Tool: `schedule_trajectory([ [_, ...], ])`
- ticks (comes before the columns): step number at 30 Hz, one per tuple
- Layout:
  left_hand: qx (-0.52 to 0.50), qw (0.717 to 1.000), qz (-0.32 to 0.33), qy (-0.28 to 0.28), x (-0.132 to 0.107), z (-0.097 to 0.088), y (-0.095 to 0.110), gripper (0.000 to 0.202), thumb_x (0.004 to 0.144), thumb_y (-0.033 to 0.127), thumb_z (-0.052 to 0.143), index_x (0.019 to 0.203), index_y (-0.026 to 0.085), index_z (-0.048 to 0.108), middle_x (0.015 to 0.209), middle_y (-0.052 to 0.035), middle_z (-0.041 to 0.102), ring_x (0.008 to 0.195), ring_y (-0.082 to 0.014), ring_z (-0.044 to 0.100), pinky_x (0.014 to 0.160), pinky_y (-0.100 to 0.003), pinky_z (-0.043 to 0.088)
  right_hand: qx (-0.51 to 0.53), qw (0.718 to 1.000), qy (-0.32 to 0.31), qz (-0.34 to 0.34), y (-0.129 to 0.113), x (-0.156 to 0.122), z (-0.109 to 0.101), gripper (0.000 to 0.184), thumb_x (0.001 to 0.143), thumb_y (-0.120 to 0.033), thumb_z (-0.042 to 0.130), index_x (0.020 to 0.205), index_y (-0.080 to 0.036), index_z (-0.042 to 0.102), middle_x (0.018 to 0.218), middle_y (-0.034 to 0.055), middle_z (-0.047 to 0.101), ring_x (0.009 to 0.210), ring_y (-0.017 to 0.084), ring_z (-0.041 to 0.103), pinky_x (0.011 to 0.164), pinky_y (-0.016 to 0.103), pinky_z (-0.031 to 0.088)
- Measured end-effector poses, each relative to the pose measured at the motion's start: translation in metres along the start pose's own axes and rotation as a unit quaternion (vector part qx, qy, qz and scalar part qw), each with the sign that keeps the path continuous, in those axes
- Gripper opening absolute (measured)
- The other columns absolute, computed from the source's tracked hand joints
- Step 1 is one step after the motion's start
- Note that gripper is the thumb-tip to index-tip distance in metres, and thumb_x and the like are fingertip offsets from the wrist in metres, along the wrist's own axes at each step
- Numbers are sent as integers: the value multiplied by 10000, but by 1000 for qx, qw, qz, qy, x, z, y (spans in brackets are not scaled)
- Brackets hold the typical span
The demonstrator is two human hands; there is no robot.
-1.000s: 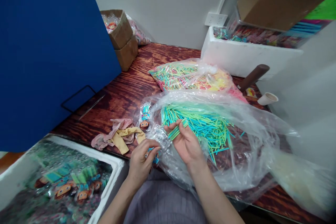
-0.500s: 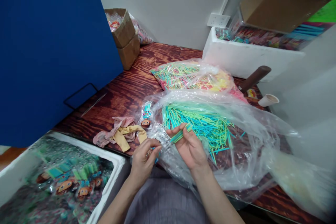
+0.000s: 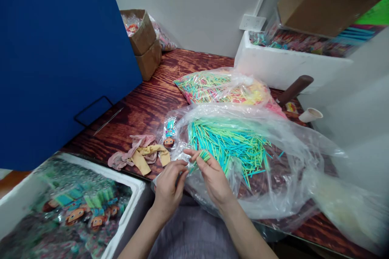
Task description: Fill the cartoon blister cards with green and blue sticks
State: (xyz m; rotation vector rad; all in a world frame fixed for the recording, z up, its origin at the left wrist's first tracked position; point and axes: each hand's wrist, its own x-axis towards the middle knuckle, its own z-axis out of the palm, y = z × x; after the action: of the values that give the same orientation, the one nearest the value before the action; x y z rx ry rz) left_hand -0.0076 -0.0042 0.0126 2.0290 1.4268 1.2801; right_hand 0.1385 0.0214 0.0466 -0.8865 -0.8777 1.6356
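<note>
My right hand (image 3: pixel 212 178) pinches a small bundle of green and teal sticks (image 3: pixel 199 158) at the near edge of a big clear plastic bag (image 3: pixel 273 178). That bag holds a heap of green and teal sticks (image 3: pixel 231 143). My left hand (image 3: pixel 169 186) is closed on a small clear packet (image 3: pixel 182 172), its fingertips meeting the bundle's lower end. A filled packet with a cartoon face (image 3: pixel 169 131) lies flat on the wooden table (image 3: pixel 142 101) just beyond my left hand.
Crumpled pink and yellow gloves (image 3: pixel 139 154) lie left of my hands. A white foam box of packets (image 3: pixel 124 226) sits at the lower left. A second bag of mixed-colour sticks (image 3: pixel 221 87), another foam box (image 3: pixel 282 68), cardboard boxes (image 3: pixel 142 44), a brown handle (image 3: pixel 293 89), a paper cup (image 3: pixel 310 115) and a blue panel (image 3: pixel 60 56) stand around.
My right hand has drawn the stick bundle down and left out of the heap, towards my left hand. The two hands now meet at the packet.
</note>
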Motion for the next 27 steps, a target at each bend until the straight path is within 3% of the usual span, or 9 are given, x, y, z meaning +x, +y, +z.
schedule_trajectory([
  [2,15,1000,4,4,0,1,-1,98,922,125,521,898,202,577,995,-62,695,942,-177,656,825,-288,494,-37,999,-7,10,0,-4,-3,156,906,-385,604,913,-236,653,1248,45,650,1217,222,544,1065,373,363],
  [7,9,1000,6,-16,1,4,3,101,931,139,504,898,209,568,1017,-72,708,942,-186,663,827,-306,494,-230,973,13,31,-8,-8,-11,263,869,-294,606,1128,-247,625,1186,52,637,971,208,623,794,319,509],
  [10,-45,997,-36,-43,3,1,8,94,928,185,524,868,210,593,1043,-78,707,981,-207,658,850,-325,493,-304,952,-1,-18,-16,-8,-13,334,857,-195,591,1182,-258,632,1219,41,625,1079,211,600,934,341,475],
  [12,-117,987,-99,-53,4,-4,11,86,923,245,548,917,213,628,1085,-86,699,1034,-225,647,891,-342,496,-314,948,-25,-48,-23,-9,-12,341,861,-156,576,1177,-262,646,1201,36,633,1137,210,583,1009,355,438],
  [15,-262,940,-212,-57,7,-15,13,363,920,325,562,1272,236,557,1144,-96,690,1014,-224,662,846,-326,538,-325,942,-55,-67,-30,-13,-8,355,875,-129,556,1184,-275,649,1198,31,634,1159,204,576,1045,367,419],
  [17,-317,907,-258,-97,10,-20,11,508,898,362,595,1380,237,497,1151,-101,696,944,-220,681,728,-284,565,-345,932,-77,-72,-32,-17,-5,391,890,-119,536,1228,-291,631,1224,29,627,1198,203,554,1065,376,403],
  [20,-303,901,-269,-151,10,-22,5,375,860,391,634,1183,211,691,1098,-89,728,918,-233,688,691,-277,579,-370,923,-76,-76,-29,-21,-2,494,901,-112,519,1341,-334,541,1320,21,581,1262,203,509,1092,395,377],
  [24,-282,906,-310,-65,3,-14,-2,319,810,444,668,971,192,778,958,-77,760,813,-224,700,657,-295,596,-371,925,4,-81,-21,-27,-1,628,891,-128,550,1448,-361,377,1330,43,541,1142,195,574,1009,377,452],
  [27,-307,888,-342,-25,0,-9,-5,362,781,482,689,964,183,775,920,-74,753,749,-211,693,574,-274,587,-350,924,68,-137,-17,-30,0,499,916,-149,532,1371,-326,429,1143,39,579,921,161,615,843,310,516],
])
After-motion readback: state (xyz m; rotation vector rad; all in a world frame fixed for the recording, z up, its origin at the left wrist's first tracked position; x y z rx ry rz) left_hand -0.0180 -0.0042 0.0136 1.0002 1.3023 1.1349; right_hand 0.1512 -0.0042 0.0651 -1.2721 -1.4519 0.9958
